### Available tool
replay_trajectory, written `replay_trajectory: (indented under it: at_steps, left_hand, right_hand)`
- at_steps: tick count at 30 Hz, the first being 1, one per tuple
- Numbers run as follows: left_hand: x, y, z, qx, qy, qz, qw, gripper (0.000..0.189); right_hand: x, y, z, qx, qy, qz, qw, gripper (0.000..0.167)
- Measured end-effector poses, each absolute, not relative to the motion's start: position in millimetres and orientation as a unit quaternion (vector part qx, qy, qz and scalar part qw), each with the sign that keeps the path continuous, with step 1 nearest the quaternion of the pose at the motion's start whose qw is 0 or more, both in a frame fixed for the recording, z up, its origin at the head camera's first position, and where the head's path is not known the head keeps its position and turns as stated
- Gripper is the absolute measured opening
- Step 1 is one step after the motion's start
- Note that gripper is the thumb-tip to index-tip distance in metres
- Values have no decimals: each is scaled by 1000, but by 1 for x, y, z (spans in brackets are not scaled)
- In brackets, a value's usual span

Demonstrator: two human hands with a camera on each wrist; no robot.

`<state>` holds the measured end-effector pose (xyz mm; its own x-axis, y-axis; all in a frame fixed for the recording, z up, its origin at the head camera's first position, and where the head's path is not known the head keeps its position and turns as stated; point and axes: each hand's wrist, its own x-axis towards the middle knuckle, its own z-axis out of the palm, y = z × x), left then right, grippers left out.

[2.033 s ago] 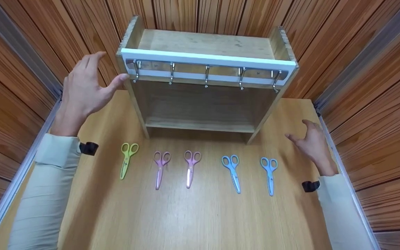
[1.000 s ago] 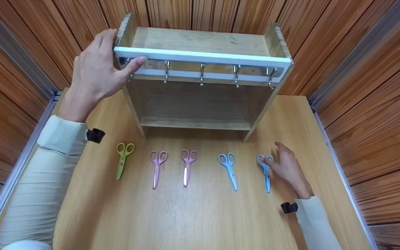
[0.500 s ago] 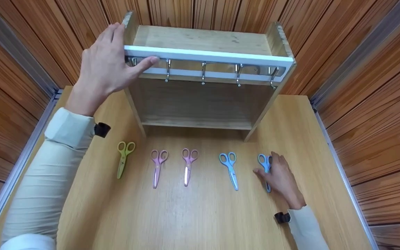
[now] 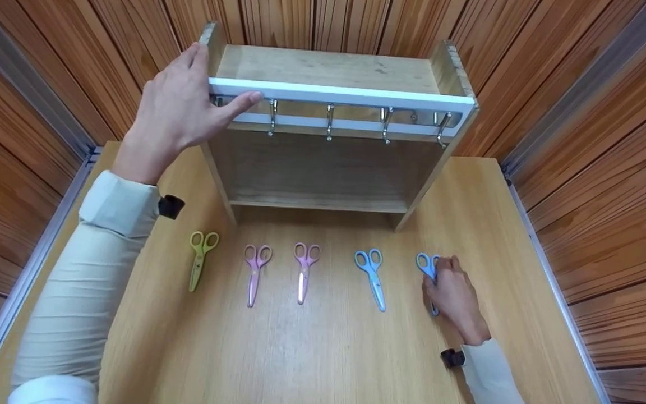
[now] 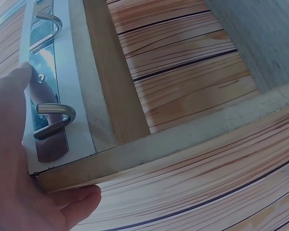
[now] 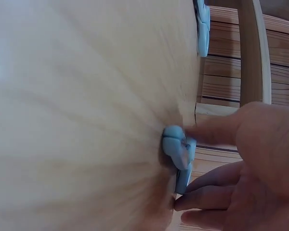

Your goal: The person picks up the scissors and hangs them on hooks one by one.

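Note:
My left hand (image 4: 174, 109) holds the left end of a wooden shelf unit (image 4: 328, 67), its thumb over the white hook rail (image 4: 351, 95) and its fingers round the side panel. In the left wrist view, metal hooks (image 5: 55, 113) stand out by that thumb. On the table, my right hand (image 4: 453, 294) pinches the rightmost blue scissors (image 4: 425, 264), thumb on one side and fingers on the other; part of the blades is covered. The right wrist view shows those scissors (image 6: 176, 147) between thumb and fingers, close to the tabletop.
To the left lie another pair of blue scissors (image 4: 372, 278), two pairs of pink scissors (image 4: 301, 272) (image 4: 254, 275) and yellow-green scissors (image 4: 198, 261), in a row before the shelf. Wood-plank walls (image 4: 609, 179) enclose the table (image 4: 300, 353) at the back and sides.
My left hand has moved right onto the shelf's left end and taken hold of it. My right hand has come down and left to the rightmost blue scissors and closed on them.

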<state>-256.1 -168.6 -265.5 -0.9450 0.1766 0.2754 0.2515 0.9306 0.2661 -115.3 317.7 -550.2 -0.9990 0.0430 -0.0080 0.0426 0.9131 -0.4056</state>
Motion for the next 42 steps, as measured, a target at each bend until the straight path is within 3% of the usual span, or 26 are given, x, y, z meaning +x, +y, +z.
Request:
replay_trajectory:
  at_steps: [9,14,20,27,34,42]
  left_hand:
    - [-255,-168,-266,-110,-975,-158,113,117]
    - [-255,-168,-264,-116,-974,-159,115,118]
    - [-255,-168,-262,-118,-973,-160,114,119]
    - [-254,-168,-264,-116,-974,-164,105,119]
    - [-255,-168,-263,-116,-975,-160,104,118]
    - [-255,-167,-265,-117,-973,-166,110,117]
  right_hand:
    - [-116,309,-545,-8,-988,156,-10,30]
    - [-118,305,-546,33,-993,106,44,14]
    - [-116,303,-547,54,-992,68,87,10]
    - [-113,308,-542,7,-992,121,29,12]
    - [-118,314,-529,-26,-979,201,-17,28]
    - [-128,307,-514,-30,-959,277,-55,27]
